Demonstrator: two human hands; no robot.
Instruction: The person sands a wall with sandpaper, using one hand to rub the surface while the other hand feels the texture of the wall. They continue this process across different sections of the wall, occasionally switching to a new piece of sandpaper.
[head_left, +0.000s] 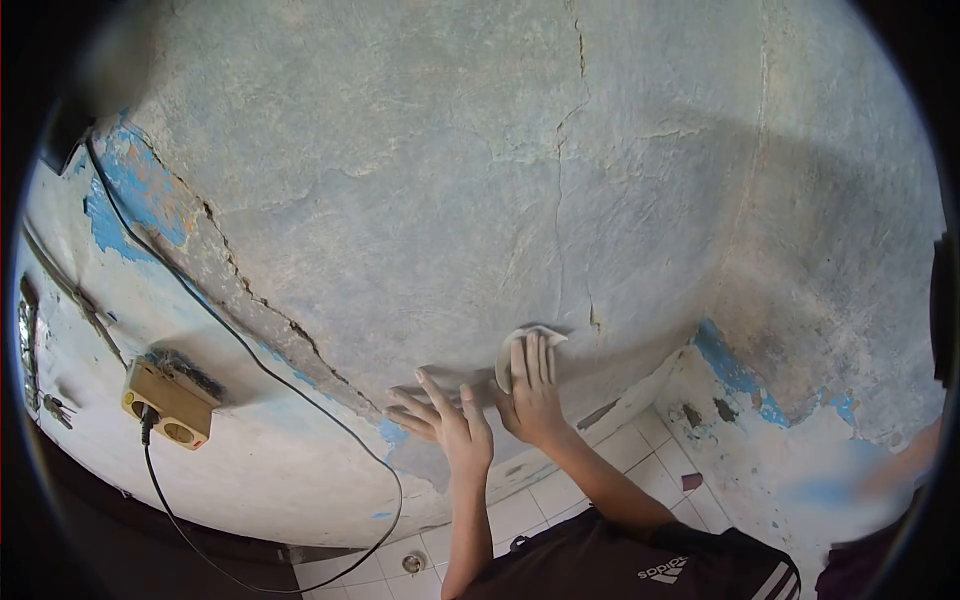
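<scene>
My left hand (452, 425) rests with its fingers spread against the lower part of the grey plastered wall (400, 240), holding nothing. Just to its right, my right hand (532, 395) presses a pale, thin sheet (540, 331) flat to the wall, the fingers lying over it. The sheet's edge curls out above and left of the fingertips. A thin crack (560, 210) runs down the wall above my right hand.
A socket box (168, 405) with a plugged-in black cable (270, 370) hangs at the left. The cable loops down near my left forearm. A blurred arm (905, 462) of another person shows at the right. White floor tiles (555, 492) lie below.
</scene>
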